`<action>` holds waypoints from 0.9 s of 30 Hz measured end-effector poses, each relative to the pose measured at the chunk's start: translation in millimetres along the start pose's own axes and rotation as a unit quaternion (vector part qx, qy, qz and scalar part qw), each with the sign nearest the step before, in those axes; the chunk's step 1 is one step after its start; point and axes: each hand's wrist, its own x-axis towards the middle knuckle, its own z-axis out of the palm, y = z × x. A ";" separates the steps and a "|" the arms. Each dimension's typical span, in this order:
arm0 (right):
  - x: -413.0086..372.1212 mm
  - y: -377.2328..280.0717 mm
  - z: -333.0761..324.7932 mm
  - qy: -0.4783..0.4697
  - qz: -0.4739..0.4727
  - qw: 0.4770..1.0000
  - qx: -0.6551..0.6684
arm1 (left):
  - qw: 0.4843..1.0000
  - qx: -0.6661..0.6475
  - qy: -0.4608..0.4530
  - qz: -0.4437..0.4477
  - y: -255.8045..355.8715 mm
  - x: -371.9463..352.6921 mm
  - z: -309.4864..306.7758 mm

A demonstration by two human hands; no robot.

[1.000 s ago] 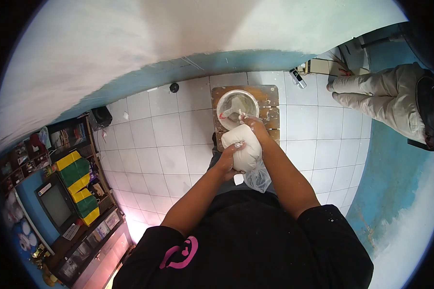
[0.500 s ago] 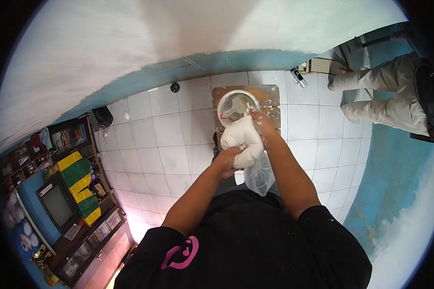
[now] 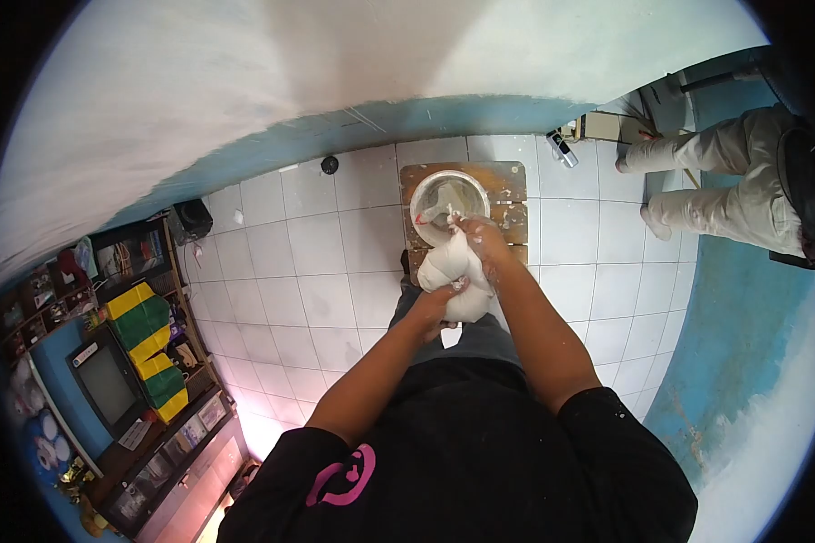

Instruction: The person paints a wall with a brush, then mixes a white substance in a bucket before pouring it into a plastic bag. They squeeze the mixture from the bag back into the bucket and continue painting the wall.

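Head camera view: my left hand [image 3: 437, 306] is gripping the lower part of a plump white bag [image 3: 441, 262], its white-smeared fingers curling round the side, while my right hand [image 3: 483, 242] is pinching the bag's gathered top in narrowed fingers toward twelve o'clock. Just beyond, at twelve o'clock, a round bucket [image 3: 414, 215] is standing on a small wooden table [image 3: 511, 185]. From the bag, a black round object [image 3: 330, 165] is lying between ten and eleven o'clock; a person [image 3: 720, 172] in pale trousers is standing toward two.
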 end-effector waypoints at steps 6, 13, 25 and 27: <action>1.2 -4.5 -12.7 -0.020 0.041 0.996 0.076 | 0.998 -0.061 0.006 -0.018 -5.3 -3.3 -10.8; -7.4 -5.6 -7.9 -0.011 0.047 0.996 0.075 | 0.995 -0.097 0.014 0.015 -3.7 -8.0 -3.2; -17.3 4.6 16.1 0.019 0.083 0.996 0.029 | 0.995 0.086 -0.040 -0.005 -4.4 -7.3 -5.8; -14.7 2.2 8.6 -0.010 0.081 0.995 0.054 | 0.995 0.099 -0.030 0.013 2.2 -12.4 -3.1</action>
